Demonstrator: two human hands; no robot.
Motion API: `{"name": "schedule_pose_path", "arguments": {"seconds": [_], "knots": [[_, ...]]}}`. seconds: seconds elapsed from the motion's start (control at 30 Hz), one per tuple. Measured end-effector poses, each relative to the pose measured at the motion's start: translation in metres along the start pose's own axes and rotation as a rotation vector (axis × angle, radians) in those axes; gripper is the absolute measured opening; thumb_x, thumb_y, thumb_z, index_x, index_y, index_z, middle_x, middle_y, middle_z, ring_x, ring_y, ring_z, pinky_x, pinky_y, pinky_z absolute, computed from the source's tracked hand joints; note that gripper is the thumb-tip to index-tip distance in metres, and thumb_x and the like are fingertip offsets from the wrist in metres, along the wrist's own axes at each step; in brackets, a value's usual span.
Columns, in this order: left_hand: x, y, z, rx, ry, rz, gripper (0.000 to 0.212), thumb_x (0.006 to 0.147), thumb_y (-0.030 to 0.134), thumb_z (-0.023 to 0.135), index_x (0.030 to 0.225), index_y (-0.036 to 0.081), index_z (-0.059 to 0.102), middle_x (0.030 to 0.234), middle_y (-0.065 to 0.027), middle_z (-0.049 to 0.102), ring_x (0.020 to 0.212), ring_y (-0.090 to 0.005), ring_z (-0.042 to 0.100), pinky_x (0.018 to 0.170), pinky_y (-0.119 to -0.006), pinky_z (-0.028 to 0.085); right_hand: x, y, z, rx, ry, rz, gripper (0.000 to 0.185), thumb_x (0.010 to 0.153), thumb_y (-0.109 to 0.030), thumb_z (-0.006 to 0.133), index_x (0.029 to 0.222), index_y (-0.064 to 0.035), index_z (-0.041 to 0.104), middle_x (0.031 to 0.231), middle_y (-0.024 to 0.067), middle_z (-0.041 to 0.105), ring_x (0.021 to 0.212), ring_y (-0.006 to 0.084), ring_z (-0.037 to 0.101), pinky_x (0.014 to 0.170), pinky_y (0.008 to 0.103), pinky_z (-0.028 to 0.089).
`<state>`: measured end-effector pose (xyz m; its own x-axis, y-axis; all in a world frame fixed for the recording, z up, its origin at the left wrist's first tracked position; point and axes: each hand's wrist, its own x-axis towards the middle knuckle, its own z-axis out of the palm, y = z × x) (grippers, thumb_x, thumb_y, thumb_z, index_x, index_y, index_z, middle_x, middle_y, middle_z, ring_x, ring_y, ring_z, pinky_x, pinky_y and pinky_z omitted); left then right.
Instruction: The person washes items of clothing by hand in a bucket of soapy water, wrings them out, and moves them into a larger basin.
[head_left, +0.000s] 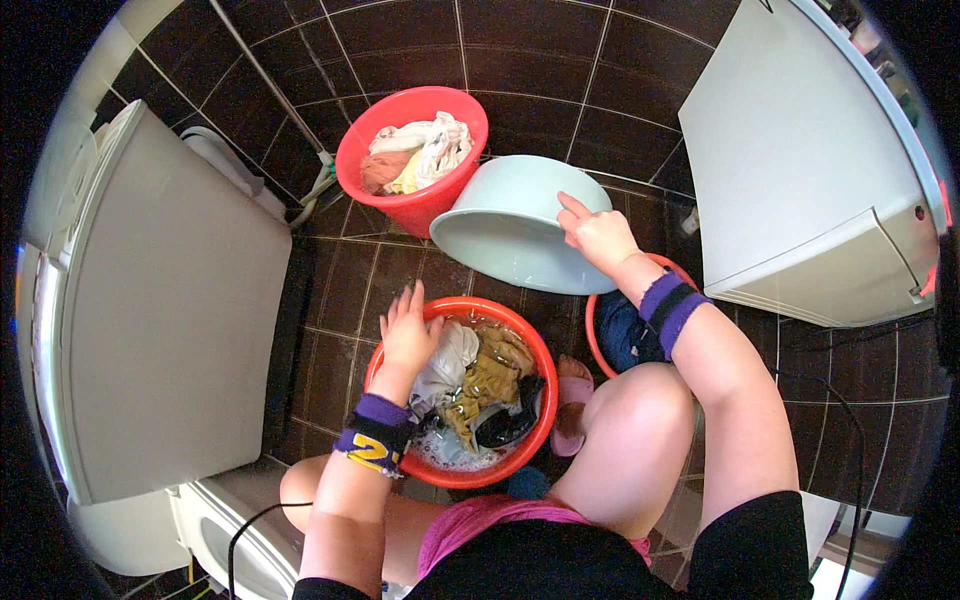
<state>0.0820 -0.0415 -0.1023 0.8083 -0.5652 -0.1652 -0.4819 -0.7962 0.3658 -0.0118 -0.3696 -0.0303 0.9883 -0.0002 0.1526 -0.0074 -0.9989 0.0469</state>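
Note:
My right hand grips the rim of a light blue plastic basin, index finger stretched along its outer wall. The basin is tilted onto its side, its hollow facing me. My left hand is over the left rim of a red plastic basin, fingers apart and holding nothing; I cannot tell whether it touches the rim. In that basin, sudsy water soaks a white cloth, a tan garment and a black item.
A red bucket with white, yellow and salmon laundry stands behind. Dark blue clothes fill another red basin by my right knee. White appliance-like cabinets flank both sides, left and right. A metal pole leans at back left.

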Motion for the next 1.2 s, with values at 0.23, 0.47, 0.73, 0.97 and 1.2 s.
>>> {"name": "schedule_pose_path", "arguments": {"seconds": [0.23, 0.47, 0.73, 0.97, 1.2], "knots": [[0.086, 0.061, -0.039, 0.040, 0.296, 0.320, 0.077, 0.078, 0.021, 0.066, 0.143, 0.016, 0.025, 0.129, -0.0164, 0.049, 0.117, -0.0339, 0.049, 0.099, -0.044, 0.039, -0.012, 0.025, 0.027, 0.029, 0.250, -0.005, 0.018, 0.073, -0.017, 0.064, 0.082, -0.0122, 0.049, 0.121, -0.0020, 0.056, 0.053, 0.0209, 0.062, 0.046, 0.0313, 0.051], [0.137, 0.089, -0.037, 0.262, 0.147, 0.291, 0.044, 0.081, 0.024, 0.061, 0.124, 0.023, 0.053, 0.094, -0.0100, 0.064, 0.077, -0.0302, 0.065, 0.068, -0.043, 0.053, -0.035, 0.052, 0.047, 0.094, 0.407, 0.209, 0.018, 0.079, -0.029, 0.064, 0.085, -0.0163, 0.053, 0.102, -0.0017, 0.058, 0.064, 0.0176, 0.063, 0.054, 0.0303, 0.052], [0.151, 0.096, -0.037, 0.346, 0.177, 0.290, 0.049, 0.080, 0.024, 0.062, 0.128, 0.021, 0.051, 0.102, -0.0093, 0.064, 0.079, -0.0293, 0.065, 0.069, -0.041, 0.053, -0.093, 0.045, 0.152, 0.353, 0.182, 0.726, 0.023, 0.085, -0.031, 0.055, 0.078, -0.0092, 0.058, 0.085, 0.0051, 0.060, 0.078, 0.0268, 0.060, 0.063, 0.0407, 0.050], [0.158, 0.106, -0.039, 0.393, 0.143, 0.165, 0.046, 0.081, 0.024, 0.059, 0.126, 0.014, 0.053, 0.103, -0.0149, 0.064, 0.082, -0.0326, 0.065, 0.071, -0.044, 0.052, -0.138, 0.018, 0.250, 0.154, -0.410, 0.118, 0.021, 0.080, -0.020, 0.053, 0.087, -0.0134, 0.072, 0.105, 0.0012, 0.062, 0.116, 0.0197, 0.047, 0.105, 0.0444, 0.027], [0.168, 0.105, -0.015, 0.343, 0.135, 0.090, 0.040, 0.081, 0.027, 0.058, 0.118, 0.011, 0.056, 0.089, -0.0192, 0.065, 0.081, -0.0351, 0.064, 0.072, -0.046, 0.052, -0.148, 0.022, 0.263, 0.068, -0.527, 0.165, 0.027, 0.082, -0.014, 0.048, 0.094, -0.0150, 0.072, 0.106, -0.0021, 0.063, 0.122, 0.0162, 0.043, 0.113, 0.0485, 0.011]]}}
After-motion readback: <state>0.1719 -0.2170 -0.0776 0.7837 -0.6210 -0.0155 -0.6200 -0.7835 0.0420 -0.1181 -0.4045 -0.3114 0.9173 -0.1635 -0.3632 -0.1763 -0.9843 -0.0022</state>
